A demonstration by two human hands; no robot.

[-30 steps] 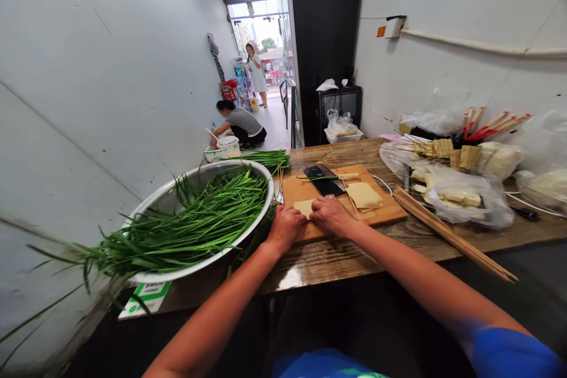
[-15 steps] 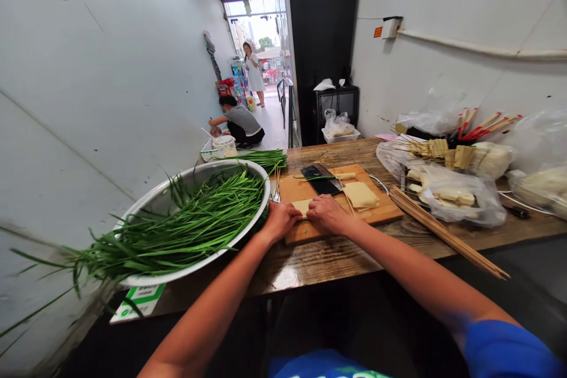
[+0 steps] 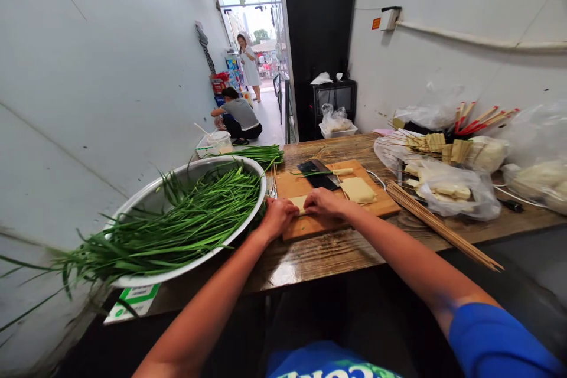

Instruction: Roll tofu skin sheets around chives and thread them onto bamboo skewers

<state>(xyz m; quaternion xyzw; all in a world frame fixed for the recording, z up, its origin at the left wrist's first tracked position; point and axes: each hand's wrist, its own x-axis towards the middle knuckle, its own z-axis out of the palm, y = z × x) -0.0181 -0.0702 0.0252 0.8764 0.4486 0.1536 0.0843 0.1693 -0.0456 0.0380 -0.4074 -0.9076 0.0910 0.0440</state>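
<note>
My left hand and my right hand are closed on the two ends of a pale tofu-skin sheet, partly rolled, at the left of a wooden cutting board. Fingers hide its ends, and whatever is inside the roll cannot be made out. Behind my right hand lies a cleaver with a dark blade and light handle, a green stalk across it. A small stack of cut tofu-skin sheets rests to the right of that hand.
A big white basin heaped with garlic chives stands left of the board. Bamboo skewers jut over the table's front edge at right. Beyond them are plastic-bagged foods. A person crouches on the floor ahead; another stands near the doorway.
The camera view has shifted slightly. My fingers have moved a little on the tofu-skin sheet, and both hands stay at its ends.
</note>
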